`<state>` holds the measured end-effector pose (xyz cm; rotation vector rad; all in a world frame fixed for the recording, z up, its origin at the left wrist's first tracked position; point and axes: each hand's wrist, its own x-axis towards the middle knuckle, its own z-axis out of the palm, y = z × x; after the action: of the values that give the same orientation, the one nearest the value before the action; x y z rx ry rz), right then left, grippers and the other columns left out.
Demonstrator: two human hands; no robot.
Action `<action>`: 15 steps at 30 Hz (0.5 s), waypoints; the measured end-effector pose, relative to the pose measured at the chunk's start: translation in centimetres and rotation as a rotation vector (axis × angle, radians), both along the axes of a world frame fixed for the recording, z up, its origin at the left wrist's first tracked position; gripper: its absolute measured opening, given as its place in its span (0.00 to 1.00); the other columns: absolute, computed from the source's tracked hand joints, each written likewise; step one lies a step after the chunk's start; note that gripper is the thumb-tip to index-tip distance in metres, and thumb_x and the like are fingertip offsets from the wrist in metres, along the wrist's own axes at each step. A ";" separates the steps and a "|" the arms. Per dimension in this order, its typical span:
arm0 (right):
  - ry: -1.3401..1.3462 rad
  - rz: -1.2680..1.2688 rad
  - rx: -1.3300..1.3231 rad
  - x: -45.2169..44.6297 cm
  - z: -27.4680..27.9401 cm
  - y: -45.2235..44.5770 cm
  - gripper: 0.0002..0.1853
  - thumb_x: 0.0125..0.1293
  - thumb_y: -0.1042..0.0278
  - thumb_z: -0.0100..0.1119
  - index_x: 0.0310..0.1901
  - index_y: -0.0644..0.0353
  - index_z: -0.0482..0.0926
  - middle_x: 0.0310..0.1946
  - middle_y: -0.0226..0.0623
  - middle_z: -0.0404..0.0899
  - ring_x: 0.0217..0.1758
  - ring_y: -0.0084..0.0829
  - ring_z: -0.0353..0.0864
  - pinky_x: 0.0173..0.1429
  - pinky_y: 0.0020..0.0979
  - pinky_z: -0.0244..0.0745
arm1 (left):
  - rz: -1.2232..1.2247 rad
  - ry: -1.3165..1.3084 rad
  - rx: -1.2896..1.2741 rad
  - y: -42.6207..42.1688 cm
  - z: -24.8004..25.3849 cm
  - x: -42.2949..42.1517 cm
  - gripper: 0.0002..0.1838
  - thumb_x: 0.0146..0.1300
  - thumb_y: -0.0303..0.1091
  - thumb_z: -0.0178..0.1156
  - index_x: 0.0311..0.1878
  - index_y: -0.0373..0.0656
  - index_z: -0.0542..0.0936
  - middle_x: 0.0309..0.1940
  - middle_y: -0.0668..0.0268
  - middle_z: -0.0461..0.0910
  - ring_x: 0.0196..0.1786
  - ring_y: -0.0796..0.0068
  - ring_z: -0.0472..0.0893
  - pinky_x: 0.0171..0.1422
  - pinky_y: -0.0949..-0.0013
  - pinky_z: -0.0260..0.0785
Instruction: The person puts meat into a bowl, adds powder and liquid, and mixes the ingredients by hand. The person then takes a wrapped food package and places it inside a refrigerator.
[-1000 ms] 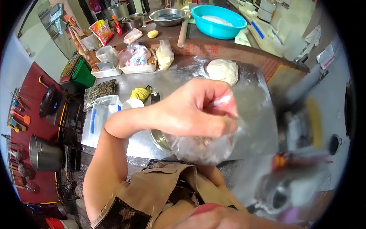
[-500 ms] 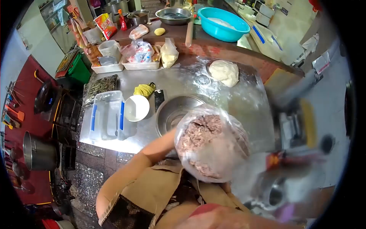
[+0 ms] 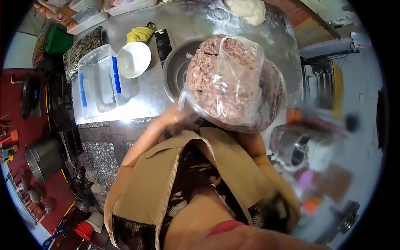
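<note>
A large clear plastic bag (image 3: 239, 83) packed with pinkish minced meat (image 3: 203, 68) is tilted over a wide metal bowl (image 3: 173, 68), covering most of it. At the bag's left side, the meat looks bare of plastic, and a small bit sticks out there above the bowl. My left hand (image 3: 183, 114) is closed on the bag's lower left edge, its fingers partly blurred. My right forearm runs up under the bag; the bag hides that hand and its fingers.
Left of the bowl are a white bowl (image 3: 134, 59), a clear plastic box (image 3: 99, 79) with blue clips, a yellow cloth (image 3: 141, 33) and a black flat object (image 3: 163, 43). Dough (image 3: 246, 10) lies at the far side of the steel table (image 3: 141, 98). A pot (image 3: 43, 162) stands far left.
The bag has moved up in view and tipped, with more meat showing at its left. My view has tilted down, and my left hand has come into sight at the bag's edge.
</note>
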<state>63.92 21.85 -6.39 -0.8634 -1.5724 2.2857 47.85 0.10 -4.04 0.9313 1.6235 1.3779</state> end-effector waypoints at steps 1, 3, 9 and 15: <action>-0.007 0.010 0.021 -0.1 -0.2 0.2 0.32 0.58 0.48 0.50 0.61 0.55 0.58 0.58 0.44 0.62 0.59 0.37 0.65 0.58 0.37 0.67 | 0.298 0.244 -0.046 0.2 0.0 -2.0 0.16 0.57 0.25 0.51 0.51 0.36 0.71 0.43 0.59 0.75 0.45 0.68 0.75 0.51 0.68 0.67; -0.018 0.041 0.089 -0.5 -0.3 0.9 0.32 0.58 0.49 0.50 0.60 0.55 0.58 0.57 0.43 0.63 0.59 0.37 0.65 0.58 0.37 0.67 | 0.627 0.143 0.100 1.9 2.4 -5.7 0.20 0.60 0.32 0.51 0.54 0.35 0.69 0.49 0.57 0.73 0.51 0.68 0.73 0.54 0.69 0.65; -0.066 0.176 0.409 -1.0 -1.1 3.3 0.30 0.57 0.51 0.52 0.59 0.56 0.61 0.56 0.43 0.64 0.59 0.36 0.65 0.58 0.35 0.67 | 0.132 0.015 0.076 11.8 5.4 -6.2 0.21 0.54 0.43 0.62 0.43 0.35 0.77 0.42 0.58 0.78 0.45 0.72 0.76 0.47 0.73 0.67; -0.059 0.270 1.245 -4.2 -6.3 5.6 0.28 0.57 0.54 0.53 0.59 0.56 0.63 0.56 0.42 0.66 0.59 0.34 0.66 0.58 0.33 0.68 | 0.406 -0.623 0.279 8.0 8.4 -5.1 0.08 0.65 0.35 0.49 0.38 0.40 0.70 0.17 0.75 0.64 0.18 0.86 0.62 0.22 0.81 0.56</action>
<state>59.76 27.46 -12.74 -0.3516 -2.6572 0.9240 42.74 8.13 4.39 0.2559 1.1847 1.9671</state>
